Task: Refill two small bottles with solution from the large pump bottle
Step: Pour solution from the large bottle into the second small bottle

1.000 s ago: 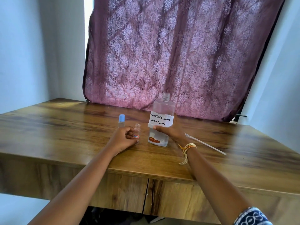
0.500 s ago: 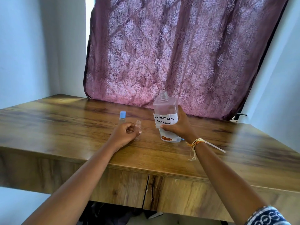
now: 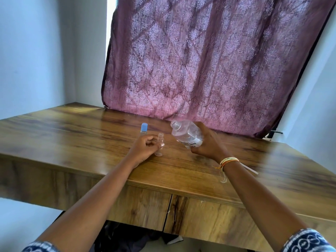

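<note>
Standing capped: blue-capped small bottle [image 3: 144, 129] – upright on the worktop [image 3: 72, 140], just behind the left hand.
Left hand [image 3: 143, 149]: fingers pinching the open small bottle [image 3: 160, 145], base on the worktop.
Right hand [image 3: 207, 142]: fingers wrapped round the large bottle [image 3: 185, 134] – lifted, tilted, open neck toward the small bottle.

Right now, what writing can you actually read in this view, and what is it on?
White handwritten label on the large bottle, tilted in the right hand: blurred and partly turned away; not legible.
Small open bottle at the left hand: no legible text.
Blue-capped small bottle: no legible text.
</note>
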Motion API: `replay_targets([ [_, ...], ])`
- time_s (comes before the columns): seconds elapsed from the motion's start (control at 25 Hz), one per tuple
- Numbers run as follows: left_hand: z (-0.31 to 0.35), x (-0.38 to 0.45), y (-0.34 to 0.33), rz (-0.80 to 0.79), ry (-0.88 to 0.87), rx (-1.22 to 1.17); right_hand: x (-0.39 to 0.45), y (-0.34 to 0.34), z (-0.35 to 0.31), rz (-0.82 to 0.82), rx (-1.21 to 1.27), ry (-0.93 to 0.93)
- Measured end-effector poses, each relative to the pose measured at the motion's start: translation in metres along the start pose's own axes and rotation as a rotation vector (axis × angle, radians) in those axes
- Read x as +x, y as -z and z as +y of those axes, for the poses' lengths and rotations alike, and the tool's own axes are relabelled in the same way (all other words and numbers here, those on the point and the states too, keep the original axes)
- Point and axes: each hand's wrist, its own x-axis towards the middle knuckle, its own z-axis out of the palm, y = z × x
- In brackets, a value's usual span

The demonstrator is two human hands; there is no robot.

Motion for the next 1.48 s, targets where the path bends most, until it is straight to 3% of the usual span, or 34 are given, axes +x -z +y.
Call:
replay_targets([
  [0.52,0.0,-0.001,-0.001,-0.033,-0.017,0.022,0.003,-0.004,0.0,-0.031,-0.243,0.05],
  [0.76,0.001,-0.002,-0.001,-0.042,-0.009,0.042,0.006,-0.001,-0.003,0.04,-0.349,0.121],
  [1.48,-0.004,0.001,0.0,-0.049,-0.049,0.054,0.015,0.006,-0.003,0.07,-0.469,0.209],
])
